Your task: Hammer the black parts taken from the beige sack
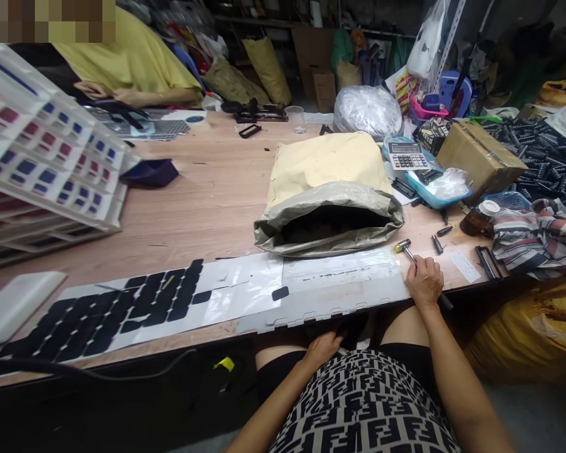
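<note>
My right hand (424, 281) is wrapped around the handle of a small hammer (408, 250) with a yellowish tip, at the front edge of the table. Its metal neck and head point away from me, over the table. Low over my lap, in front of the table edge, my left hand (324, 348) has its fingers curled; what they hold is hidden. Between the hands and an open sack (330, 167) lies a pale flat board (339, 296) with one small black piece (280, 293) on it. Several rows of black rounded pieces (155, 296) lie on white sheets to the left.
Leaning white racks (51, 145) stand at the left, near a long white block (19, 305). A person in a yellow top (136, 56) sits across the table. On the right are a calculator (407, 155), a blue basket (438, 189), a cardboard box (481, 157) and a brown jar (478, 217).
</note>
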Demonstrator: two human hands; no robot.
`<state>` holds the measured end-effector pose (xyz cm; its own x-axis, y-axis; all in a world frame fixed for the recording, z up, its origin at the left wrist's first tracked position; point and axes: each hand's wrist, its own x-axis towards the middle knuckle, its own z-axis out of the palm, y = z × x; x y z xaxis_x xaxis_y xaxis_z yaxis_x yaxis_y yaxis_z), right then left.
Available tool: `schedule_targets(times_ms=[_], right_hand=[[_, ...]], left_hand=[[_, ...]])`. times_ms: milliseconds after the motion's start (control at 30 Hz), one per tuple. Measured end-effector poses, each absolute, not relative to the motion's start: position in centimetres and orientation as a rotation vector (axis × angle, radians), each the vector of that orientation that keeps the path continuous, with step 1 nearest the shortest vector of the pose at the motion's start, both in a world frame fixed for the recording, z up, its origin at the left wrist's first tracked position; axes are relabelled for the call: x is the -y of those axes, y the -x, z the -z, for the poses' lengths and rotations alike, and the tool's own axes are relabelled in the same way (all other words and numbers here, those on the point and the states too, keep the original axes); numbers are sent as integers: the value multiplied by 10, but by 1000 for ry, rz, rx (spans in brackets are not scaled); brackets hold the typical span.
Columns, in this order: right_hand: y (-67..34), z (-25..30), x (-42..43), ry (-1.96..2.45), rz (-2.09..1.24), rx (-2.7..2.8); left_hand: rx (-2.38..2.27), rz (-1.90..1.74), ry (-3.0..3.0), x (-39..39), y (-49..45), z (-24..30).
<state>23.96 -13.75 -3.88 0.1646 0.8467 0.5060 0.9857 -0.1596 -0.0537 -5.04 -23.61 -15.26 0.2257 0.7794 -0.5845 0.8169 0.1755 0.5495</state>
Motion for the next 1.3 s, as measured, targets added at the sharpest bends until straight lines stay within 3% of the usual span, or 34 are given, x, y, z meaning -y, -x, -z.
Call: schedule_targets(times_ms=[133,300,433,500,600,833,1067,1300], right_hand=[[-238,37,138,2073,523,1749],[-238,38,137,2086,502,1755],[-239,39,137,2087,496,1753],[-240,39,138,2082,491,1750],[-240,39,138,2087,491,1747],[-238,37,138,2096,484,1760],[-237,37,139,2100,468,1763],[-236,36,140,2103,442,1751]], left_hand=[[-1291,49,-1645,232,50,110],[-775,-242,-1704,184,54,13],[-1184,-686,-1930,104,46,-25],[-1541,-750,-2009,70,38,-22],[-1821,-561,-2073,51,24,0],[-1687,-498,-2346,75,19,34],[-1808,-420,-2126,17,5,11],[-1897,-371,-2013,-11,-15,21]])
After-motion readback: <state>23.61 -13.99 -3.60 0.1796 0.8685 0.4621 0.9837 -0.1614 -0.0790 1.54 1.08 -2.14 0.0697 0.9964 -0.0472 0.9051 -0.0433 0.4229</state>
